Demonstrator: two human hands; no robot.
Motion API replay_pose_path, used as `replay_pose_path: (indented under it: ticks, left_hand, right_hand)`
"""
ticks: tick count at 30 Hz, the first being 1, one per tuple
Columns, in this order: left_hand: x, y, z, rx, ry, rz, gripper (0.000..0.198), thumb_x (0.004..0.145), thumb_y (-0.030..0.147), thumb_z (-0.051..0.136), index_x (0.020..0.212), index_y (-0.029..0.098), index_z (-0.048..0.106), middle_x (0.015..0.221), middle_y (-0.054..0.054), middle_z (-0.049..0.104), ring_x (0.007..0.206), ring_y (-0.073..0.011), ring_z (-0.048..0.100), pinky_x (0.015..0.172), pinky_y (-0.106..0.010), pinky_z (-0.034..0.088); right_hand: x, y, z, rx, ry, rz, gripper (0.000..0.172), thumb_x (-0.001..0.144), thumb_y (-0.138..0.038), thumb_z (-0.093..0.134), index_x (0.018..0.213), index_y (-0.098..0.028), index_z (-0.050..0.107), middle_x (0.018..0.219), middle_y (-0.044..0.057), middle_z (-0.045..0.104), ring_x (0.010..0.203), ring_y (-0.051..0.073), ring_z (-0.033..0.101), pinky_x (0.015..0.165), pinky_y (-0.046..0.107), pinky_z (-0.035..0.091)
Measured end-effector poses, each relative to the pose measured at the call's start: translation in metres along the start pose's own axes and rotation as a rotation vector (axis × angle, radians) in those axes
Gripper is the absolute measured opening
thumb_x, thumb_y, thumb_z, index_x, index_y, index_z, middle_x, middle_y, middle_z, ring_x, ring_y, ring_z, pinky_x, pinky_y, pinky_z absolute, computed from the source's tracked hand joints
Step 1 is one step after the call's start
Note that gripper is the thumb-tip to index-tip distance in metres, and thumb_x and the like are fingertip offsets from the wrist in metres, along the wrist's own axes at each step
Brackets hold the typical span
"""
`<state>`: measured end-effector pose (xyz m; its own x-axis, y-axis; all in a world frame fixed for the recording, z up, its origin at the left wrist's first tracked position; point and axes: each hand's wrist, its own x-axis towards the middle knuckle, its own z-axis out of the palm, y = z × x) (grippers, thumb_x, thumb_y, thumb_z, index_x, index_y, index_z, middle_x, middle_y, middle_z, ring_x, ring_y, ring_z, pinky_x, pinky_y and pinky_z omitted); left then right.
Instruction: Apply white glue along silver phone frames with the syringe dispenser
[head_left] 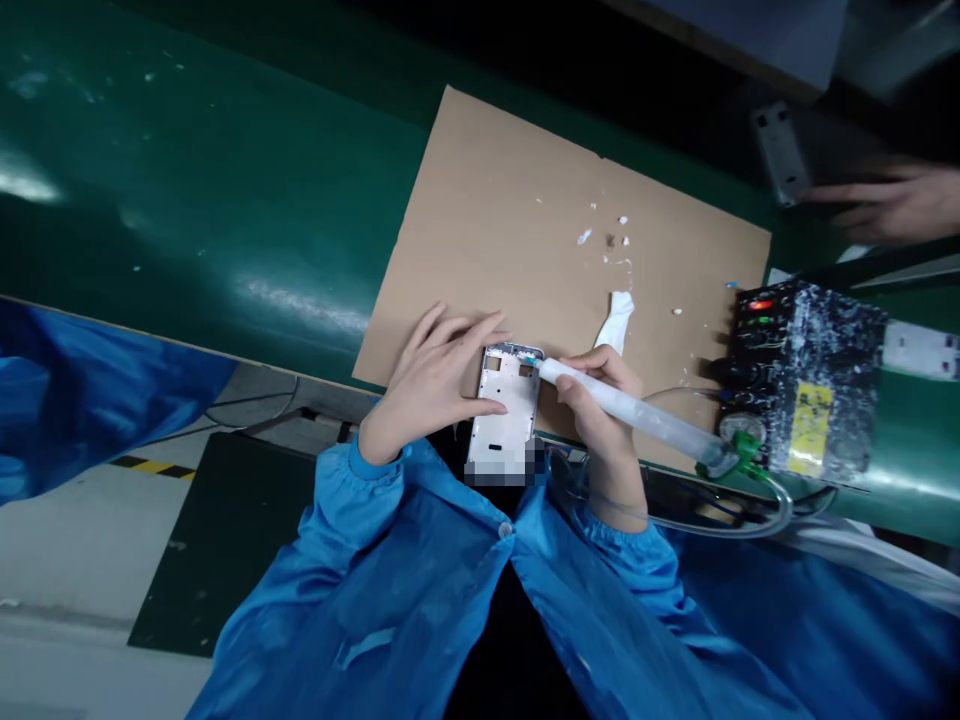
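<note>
A white, phone-shaped frame (499, 415) with small cutouts lies at the near edge of the cardboard sheet (480, 210). My left hand (442, 375) steadies it, thumb across its face and fingers at its top left edge. In my right hand (604, 395) is a white dispensing syringe (645, 415), held like a pen. Its blue tip meets or hovers just over the frame's top right corner; contact is hard to tell. A green fitting and clear hose join the syringe's rear end.
A paint-spattered black control box (810, 375) stands at the right. Crumpled white tissue (616, 320) and white blobs lie on the cardboard. Another person's hand (892, 205) touches a similar frame (781, 155) at the upper right. A blue sleeve shows at the left.
</note>
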<state>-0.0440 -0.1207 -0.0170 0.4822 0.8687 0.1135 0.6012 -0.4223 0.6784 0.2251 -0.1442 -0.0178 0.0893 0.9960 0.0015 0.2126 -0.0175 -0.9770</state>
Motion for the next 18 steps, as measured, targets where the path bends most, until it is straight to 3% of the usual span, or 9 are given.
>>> replay_pose_path:
  ticks: [18]
  left_hand:
    - [0.0007, 0.0040, -0.0036, 0.018, -0.003, 0.004, 0.128, 0.088, 0.061, 0.105, 0.188, 0.031, 0.031, 0.167, -0.003, 0.074, 0.162, -0.0349, 0.060, 0.154, -0.061, 0.017]
  right_hand:
    - [-0.0009, -0.0022, 0.0014, -0.061, -0.034, -0.017, 0.041, 0.098, -0.065, 0.090, 0.096, -0.027, 0.076, 0.077, 0.001, 0.075, 0.058, 0.014, 0.054, 0.053, 0.031, 0.045]
